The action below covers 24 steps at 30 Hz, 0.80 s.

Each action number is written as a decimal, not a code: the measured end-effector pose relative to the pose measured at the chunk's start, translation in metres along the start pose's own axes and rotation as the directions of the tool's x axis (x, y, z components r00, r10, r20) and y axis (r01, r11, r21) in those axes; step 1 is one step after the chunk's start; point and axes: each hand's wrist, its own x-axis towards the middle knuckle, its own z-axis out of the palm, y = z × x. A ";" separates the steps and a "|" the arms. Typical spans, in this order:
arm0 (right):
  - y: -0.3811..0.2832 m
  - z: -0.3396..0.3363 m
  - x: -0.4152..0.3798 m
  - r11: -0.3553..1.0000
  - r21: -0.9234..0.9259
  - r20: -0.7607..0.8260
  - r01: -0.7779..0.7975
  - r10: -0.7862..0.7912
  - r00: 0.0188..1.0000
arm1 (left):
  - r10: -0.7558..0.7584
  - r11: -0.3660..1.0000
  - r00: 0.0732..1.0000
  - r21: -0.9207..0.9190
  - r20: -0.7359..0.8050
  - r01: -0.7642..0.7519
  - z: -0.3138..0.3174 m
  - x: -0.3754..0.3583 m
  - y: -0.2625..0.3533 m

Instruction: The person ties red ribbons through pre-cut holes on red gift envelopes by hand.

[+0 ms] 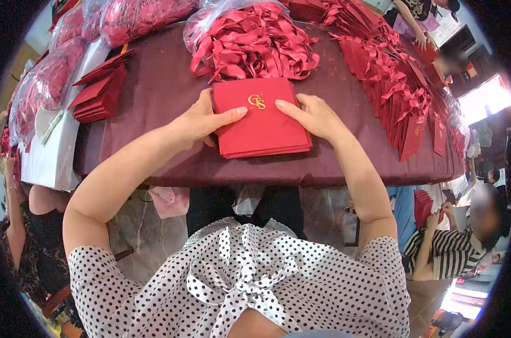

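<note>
A stack of red squarish pieces (261, 127) with a gold monogram on the top one lies flat in front of me, near the table's front edge. My left hand (207, 119) grips its left side, thumb on top and fingers at the edge and below. On the right side my right hand (314, 115) holds it the same way, its thumb beside the monogram. Just beyond the stack is a heap of red ribbons (255, 45), partly in clear plastic.
The table (154, 101) has a dark red cloth. Red bags with ribbons (390, 84) line its right side. At left are folded red pieces (100, 90), a white box (55, 149) and plastic-wrapped bundles (41, 90). A person in stripes (447, 248) sits at right.
</note>
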 end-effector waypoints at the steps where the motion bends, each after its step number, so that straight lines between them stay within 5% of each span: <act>1: -0.006 -0.001 -0.004 0.997 -0.071 -0.025 0.011 -0.013 1.000 | 0.100 0.994 0.995 0.048 0.027 -0.101 0.000 -0.005 0.005; 2: -0.008 0.001 -0.005 0.990 -0.142 -0.044 0.022 -0.029 0.999 | 0.093 0.995 0.995 0.043 0.023 -0.093 0.001 -0.006 0.007; 4: 0.013 0.019 -0.004 0.984 0.075 -0.147 0.165 -0.152 0.977 | 0.248 0.968 0.968 -0.051 0.043 -0.246 0.004 -0.010 0.001; 6: 0.024 0.026 0.004 0.968 0.207 -0.099 0.143 -0.125 0.987 | 0.180 0.982 0.983 -0.054 -0.017 -0.181 0.006 -0.004 -0.007; 8: 0.022 0.022 0.009 0.989 0.128 -0.087 0.071 -0.060 0.994 | 0.121 0.993 0.989 0.019 -0.080 -0.120 0.002 0.010 -0.012; 12: 0.014 0.017 0.015 0.999 0.033 -0.101 0.040 -0.037 0.994 | -0.048 0.990 0.995 -0.136 -0.092 0.035 0.003 0.013 -0.008; 14: 0.012 0.015 0.014 0.998 0.040 -0.087 0.055 -0.052 0.995 | 0.128 0.992 0.987 0.013 -0.095 -0.128 0.002 0.017 -0.017; 18: 0.002 0.016 0.006 0.995 -0.087 -0.141 0.040 -0.052 0.989 | 0.209 0.968 0.975 0.156 -0.072 -0.196 -0.011 0.018 -0.016; 19: -0.004 0.017 0.002 0.972 -0.222 -0.210 0.074 -0.122 0.970 | 0.424 0.756 0.895 0.597 -0.138 -0.266 -0.015 0.015 -0.009; 20: -0.007 0.019 0.000 0.961 -0.266 -0.226 0.080 -0.143 0.964 | 0.626 0.377 0.774 0.905 -0.092 -0.198 -0.018 0.014 -0.002; 21: -0.008 0.020 0.000 0.948 -0.307 -0.243 0.083 -0.163 0.956 | 0.727 0.314 0.685 0.909 -0.044 -0.275 -0.022 0.020 0.002; 24: -0.015 0.022 -0.005 0.943 -0.319 -0.247 0.098 -0.182 0.952 | 0.755 0.178 0.644 0.908 0.121 -0.379 -0.016 0.039 0.018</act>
